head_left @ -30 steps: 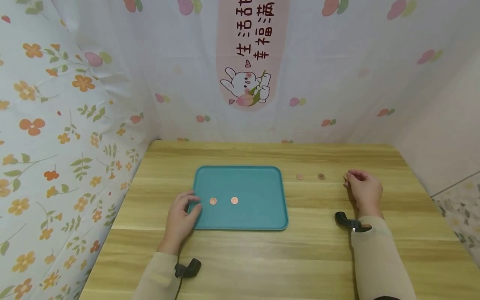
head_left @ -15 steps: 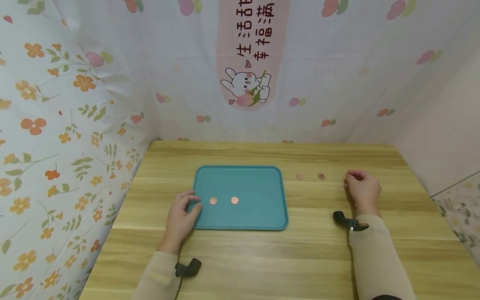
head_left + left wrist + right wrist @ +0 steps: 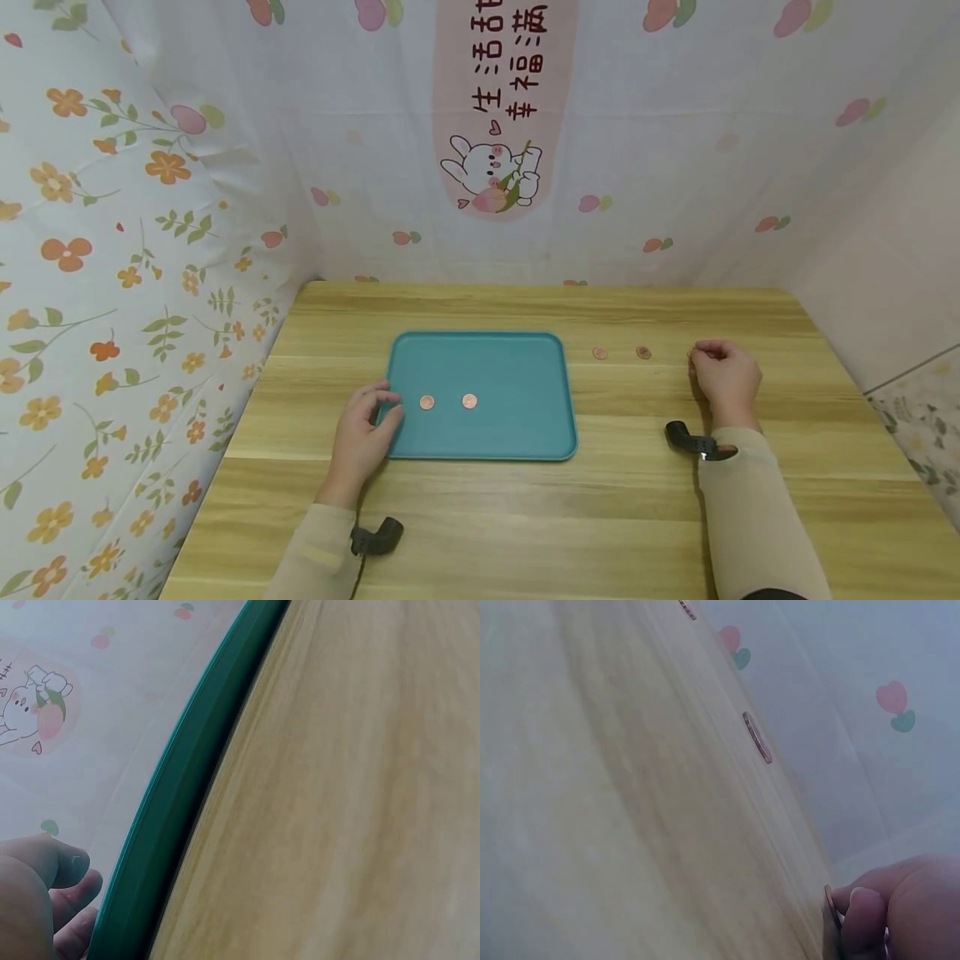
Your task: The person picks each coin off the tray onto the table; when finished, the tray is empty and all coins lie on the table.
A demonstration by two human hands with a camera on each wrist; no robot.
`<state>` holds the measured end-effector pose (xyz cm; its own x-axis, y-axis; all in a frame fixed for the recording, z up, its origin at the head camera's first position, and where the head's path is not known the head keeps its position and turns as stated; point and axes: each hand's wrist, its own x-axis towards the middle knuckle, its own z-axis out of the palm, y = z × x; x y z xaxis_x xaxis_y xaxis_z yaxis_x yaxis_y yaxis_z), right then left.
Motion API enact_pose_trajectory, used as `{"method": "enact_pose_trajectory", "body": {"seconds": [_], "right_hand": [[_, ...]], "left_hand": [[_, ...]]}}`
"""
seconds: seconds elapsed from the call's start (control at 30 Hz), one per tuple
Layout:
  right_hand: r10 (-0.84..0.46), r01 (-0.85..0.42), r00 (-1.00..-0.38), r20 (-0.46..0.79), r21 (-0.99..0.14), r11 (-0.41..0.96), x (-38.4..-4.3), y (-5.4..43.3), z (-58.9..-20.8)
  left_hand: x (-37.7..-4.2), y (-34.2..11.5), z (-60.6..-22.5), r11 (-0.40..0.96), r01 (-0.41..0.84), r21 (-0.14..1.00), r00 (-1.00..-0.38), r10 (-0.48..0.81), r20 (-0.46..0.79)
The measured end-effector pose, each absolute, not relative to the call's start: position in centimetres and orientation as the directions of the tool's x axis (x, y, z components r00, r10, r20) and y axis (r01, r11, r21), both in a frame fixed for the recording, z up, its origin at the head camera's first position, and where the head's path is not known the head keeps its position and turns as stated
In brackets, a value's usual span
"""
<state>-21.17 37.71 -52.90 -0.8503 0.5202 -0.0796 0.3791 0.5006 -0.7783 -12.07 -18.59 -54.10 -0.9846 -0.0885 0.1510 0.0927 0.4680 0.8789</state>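
At the right of the table, my right hand pinches a copper coin between thumb and fingertips, close at the tabletop; the fingers hide most of it. To its left, two more copper coins, a darker one and a paler one, lie flat on the wood in a row. My left hand rests at the left rim of a teal tray, its fingers loosely bent over the edge and holding nothing. Inside the tray lie two copper coins, one near the left hand and another further right.
The wooden table ends at the back against a hanging white cloth printed with fruit and a rabbit. A floral cloth hangs along the left side. Each wrist carries a black camera mount, such as the left one.
My right hand has shifted slightly left and its fingers have closed further over the coin, so less of it shows. The left hand, tray and other coins stay put.
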Motion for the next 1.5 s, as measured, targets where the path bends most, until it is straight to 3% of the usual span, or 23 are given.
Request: {"method": "enact_pose_trajectory", "body": {"seconds": [0.5, 0.63, 0.87, 1.03, 1.17, 1.3, 1.5], "right_hand": [[0.504, 0.361, -0.858, -0.100, -0.816, 0.452, -21.5, 37.1, -53.0], [0.526, 0.337, -0.842, -0.117, -0.875, 0.347, -21.5, 37.1, -53.2], [0.555, 0.211, -0.811, -0.185, -0.977, -0.017, -21.4, 37.1, -53.1], [0.568, 0.166, -0.796, -0.209, -0.978, -0.127, -21.0, 36.6, -52.5], [0.536, 0.158, -0.823, -0.186, -0.982, -0.098, -20.6, 35.1, -51.8], [0.458, 0.142, -0.883, -0.104, -0.989, 0.047, -20.5, 32.5, -50.6], [0.221, 0.013, -0.974, 0.045, -0.967, 0.255, -21.0, 27.3, -49.4]], "left_hand": [[-11.6, -18.9, -54.2, 0.463, 0.089, 0.882, -0.980, -0.116, 0.160], [-11.5, -18.9, -54.2, 0.471, 0.121, 0.874, -0.973, -0.118, 0.198], [-11.7, -18.8, -54.2, 0.468, 0.118, 0.876, -0.976, -0.109, 0.189], [-11.9, -18.8, -54.2, 0.470, 0.103, 0.876, -0.980, -0.100, 0.170], [-12.0, -18.7, -54.3, 0.492, 0.120, 0.863, -0.976, -0.102, 0.194], [-12.1, -18.6, -54.3, 0.501, 0.141, 0.854, -0.970, -0.105, 0.221], [-12.1, -18.8, -54.1, 0.488, 0.113, 0.866, -0.977, -0.102, 0.186]]}}
